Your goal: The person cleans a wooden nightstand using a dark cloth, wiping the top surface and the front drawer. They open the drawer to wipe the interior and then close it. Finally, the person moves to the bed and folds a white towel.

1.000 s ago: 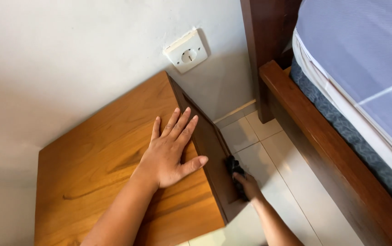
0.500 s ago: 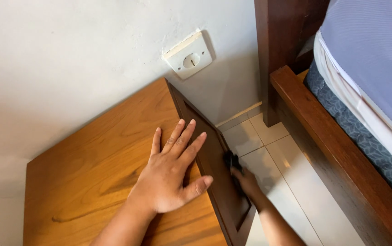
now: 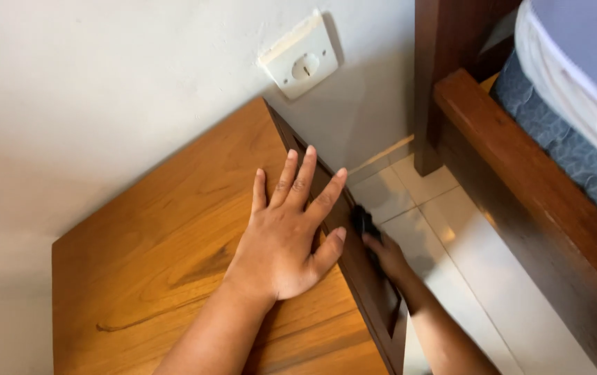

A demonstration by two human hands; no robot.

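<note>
My left hand (image 3: 286, 234) lies flat, fingers spread, on the top of a wooden bedside cabinet (image 3: 152, 250), with the fingertips at its right edge. Lower down, my right hand (image 3: 387, 255) is closed on a small dark object (image 3: 363, 220) and presses it against the cabinet's dark front face (image 3: 368, 292). Most of that object is hidden by the hand and the cabinet edge, so I cannot tell what it is.
A white wall socket (image 3: 300, 62) sits on the pale wall above the cabinet. To the right stands a dark wooden bed frame (image 3: 520, 180) with a mattress and light bedding (image 3: 576, 76). Pale floor tiles (image 3: 465, 264) run between cabinet and bed.
The view has drawn closer and swung left. My left hand slid toward the cabinet's right edge. My right hand with the dark object has moved up along the front face.
</note>
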